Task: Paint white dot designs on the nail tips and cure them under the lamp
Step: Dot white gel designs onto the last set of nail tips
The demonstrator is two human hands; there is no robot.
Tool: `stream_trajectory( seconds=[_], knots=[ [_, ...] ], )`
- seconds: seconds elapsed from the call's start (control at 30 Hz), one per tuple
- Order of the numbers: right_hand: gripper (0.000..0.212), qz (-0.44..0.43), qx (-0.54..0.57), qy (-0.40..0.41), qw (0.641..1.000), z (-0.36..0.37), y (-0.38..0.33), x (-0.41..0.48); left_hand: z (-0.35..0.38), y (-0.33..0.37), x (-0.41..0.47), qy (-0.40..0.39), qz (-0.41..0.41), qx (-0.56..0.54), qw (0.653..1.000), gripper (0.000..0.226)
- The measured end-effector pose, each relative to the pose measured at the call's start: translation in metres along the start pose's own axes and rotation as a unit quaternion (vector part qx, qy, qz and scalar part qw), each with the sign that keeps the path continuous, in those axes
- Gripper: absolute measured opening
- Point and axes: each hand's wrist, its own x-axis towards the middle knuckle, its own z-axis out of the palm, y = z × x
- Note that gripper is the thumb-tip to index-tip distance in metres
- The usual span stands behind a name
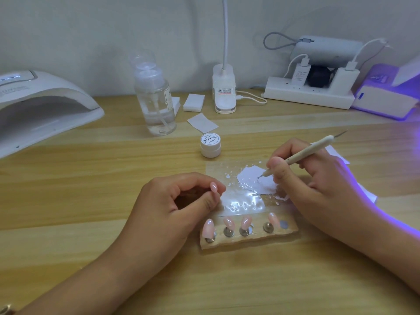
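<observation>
My left hand (172, 208) pinches a single pink nail tip (213, 187) between thumb and fingers, just left of a clear palette sheet (241, 201). My right hand (318, 178) grips a cream dotting pen (304, 153); its point touches a patch of white gel (254, 178) on the palette. In front of both hands lies a tan holder block (250, 241) with several pink nail tips (245, 222) on metal studs; one stud spot at its right end is bare. A small white gel jar (211, 145) stands closed behind the palette.
A large white curing lamp (43, 105) sits at the far left. A second lamp (386, 96) glows violet at the far right. Along the back stand a clear pump bottle (156, 103), white wipes (194, 102), a desk-lamp clip base (224, 92) and a power strip (309, 96).
</observation>
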Motion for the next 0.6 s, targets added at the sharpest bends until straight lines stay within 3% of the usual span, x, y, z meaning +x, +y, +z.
stream_trajectory(
  seconds=[0.6],
  knots=[
    [0.018, 0.004, 0.001, 0.013, 1.0, 0.0001, 0.0004, 0.0003, 0.0, -0.0006, 0.0, -0.003, 0.009, 0.002, 1.0, 0.009]
  ],
)
